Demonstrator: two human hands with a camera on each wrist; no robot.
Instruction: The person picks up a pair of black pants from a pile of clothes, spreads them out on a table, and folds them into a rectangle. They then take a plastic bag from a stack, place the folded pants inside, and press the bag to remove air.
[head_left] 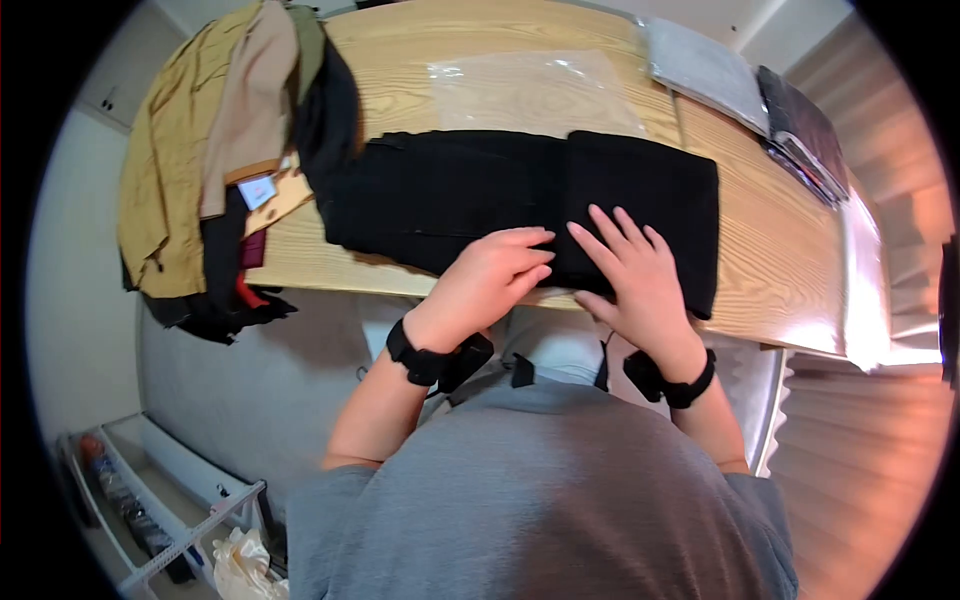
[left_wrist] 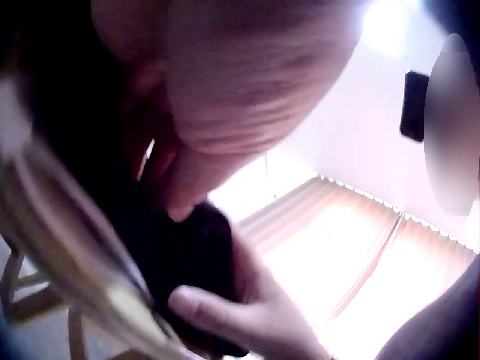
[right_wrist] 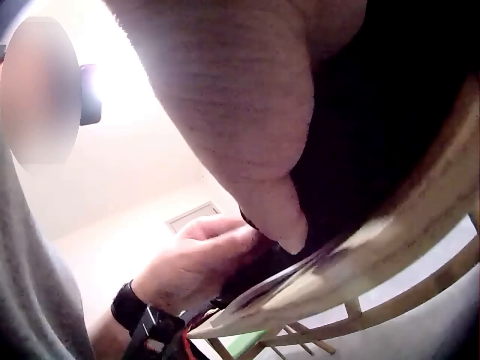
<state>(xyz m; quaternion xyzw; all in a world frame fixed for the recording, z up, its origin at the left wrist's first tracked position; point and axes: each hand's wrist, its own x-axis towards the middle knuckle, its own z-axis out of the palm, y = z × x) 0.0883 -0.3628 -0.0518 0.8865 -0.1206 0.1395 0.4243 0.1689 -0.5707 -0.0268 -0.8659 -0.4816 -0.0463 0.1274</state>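
A black garment point(head_left: 450, 185), folded over on its right part, lies flat across the wooden table in the head view. My right hand point(head_left: 640, 285) rests on the folded part near the front edge, its fingers spread. The left hand point(head_left: 487, 278) touches the cloth just left of it, fingers slightly bent and pointing right. In the left wrist view the left hand point(left_wrist: 232, 82) is above the dark cloth, with the right hand point(left_wrist: 255, 315) beyond. The right wrist view shows the right hand point(right_wrist: 232, 97) over the cloth and the left hand point(right_wrist: 195, 259) behind.
A clear plastic bag point(head_left: 530, 85) lies behind the garment. Several clothes point(head_left: 185, 150) are heaped at the table's left end. Packaged items point(head_left: 705, 70) lie at the back right, beside a dark package point(head_left: 805, 120). Below left stands a bin point(head_left: 150, 440).
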